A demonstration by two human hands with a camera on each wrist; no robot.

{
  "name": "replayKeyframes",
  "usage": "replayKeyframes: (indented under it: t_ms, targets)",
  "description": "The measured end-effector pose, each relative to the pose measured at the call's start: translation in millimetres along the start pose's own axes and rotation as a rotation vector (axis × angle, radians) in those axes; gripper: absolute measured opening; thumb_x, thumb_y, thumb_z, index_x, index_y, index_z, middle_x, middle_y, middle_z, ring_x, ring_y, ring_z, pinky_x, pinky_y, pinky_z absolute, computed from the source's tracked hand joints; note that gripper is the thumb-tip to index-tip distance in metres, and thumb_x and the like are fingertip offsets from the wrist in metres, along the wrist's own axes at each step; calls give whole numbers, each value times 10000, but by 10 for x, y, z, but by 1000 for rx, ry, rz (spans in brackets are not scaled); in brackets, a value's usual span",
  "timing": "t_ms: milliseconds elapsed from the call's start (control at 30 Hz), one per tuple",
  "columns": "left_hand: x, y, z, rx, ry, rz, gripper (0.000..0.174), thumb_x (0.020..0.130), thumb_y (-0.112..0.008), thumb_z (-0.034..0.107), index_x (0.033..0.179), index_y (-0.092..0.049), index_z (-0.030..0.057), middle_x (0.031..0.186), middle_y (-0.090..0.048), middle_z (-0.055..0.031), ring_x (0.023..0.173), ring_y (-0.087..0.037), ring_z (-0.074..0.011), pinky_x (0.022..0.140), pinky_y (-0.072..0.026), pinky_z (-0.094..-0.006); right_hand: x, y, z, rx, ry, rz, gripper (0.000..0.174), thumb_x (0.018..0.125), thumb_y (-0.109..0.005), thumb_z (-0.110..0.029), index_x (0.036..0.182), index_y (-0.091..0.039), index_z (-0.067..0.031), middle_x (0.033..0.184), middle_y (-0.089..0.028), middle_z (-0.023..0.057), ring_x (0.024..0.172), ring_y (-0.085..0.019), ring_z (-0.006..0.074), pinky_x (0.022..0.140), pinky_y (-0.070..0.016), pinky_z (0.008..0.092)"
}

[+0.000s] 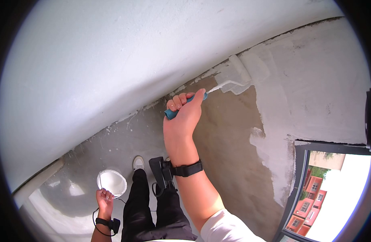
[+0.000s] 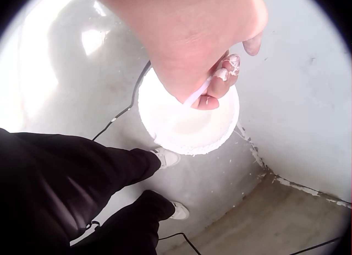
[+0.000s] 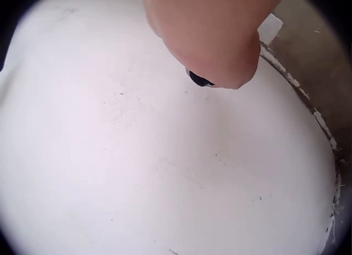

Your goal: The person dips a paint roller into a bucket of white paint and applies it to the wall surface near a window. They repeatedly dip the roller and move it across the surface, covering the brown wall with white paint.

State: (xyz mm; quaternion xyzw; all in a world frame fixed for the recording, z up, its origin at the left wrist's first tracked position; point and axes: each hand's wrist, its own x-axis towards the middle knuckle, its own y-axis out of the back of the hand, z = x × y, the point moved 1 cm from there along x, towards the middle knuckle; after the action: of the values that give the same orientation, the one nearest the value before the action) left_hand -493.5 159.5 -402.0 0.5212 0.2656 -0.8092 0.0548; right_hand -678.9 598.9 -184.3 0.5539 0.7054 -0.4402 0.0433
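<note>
My right hand (image 1: 184,113) grips the blue handle (image 1: 171,114) of a paint roller. Its white roller head (image 1: 240,69) lies against the wall along the upper edge, over a wet white patch. Low in the head view, my left hand (image 1: 105,198) holds the handle of a white bucket (image 1: 117,182). The left wrist view shows the fingers of that hand (image 2: 212,73) curled round a pale bucket handle (image 2: 199,93), with white paint on the fingertips. White liquid is inside the bucket. In the right wrist view the right hand (image 3: 212,51) hides most of the roller handle.
Bare brown-grey wall (image 1: 229,133) borders white-coated wall (image 1: 314,88). A dark-framed window (image 1: 300,173) is at the lower right. A large white surface (image 1: 92,60) fills the upper left. The person's legs (image 1: 137,201) and shoes (image 1: 138,163) stand beside the bucket.
</note>
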Motion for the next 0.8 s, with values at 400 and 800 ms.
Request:
replayKeyframes:
  t_ms: [400,800]
  targets:
    - [-86,18,-4,-20,-46,-55,257,953,-536,300,755,-442,166,576,-363,43,547,-395,-106,672,-418,-302,322,266,377,-119,104,44,419,1074,-437,-430,852,-367,-82,716,-357,13,592,-323,123,513,-320,298]
    - [-40,169,103,27,-96,-20,273,932,-532,322,740,-412,169,562,-346,48,524,-353,-106,598,-360,-297,-3,596,102,-181,81,90,396,1066,-472,-418,846,-393,-98,696,-355,8,574,-328,118,512,-310,290]
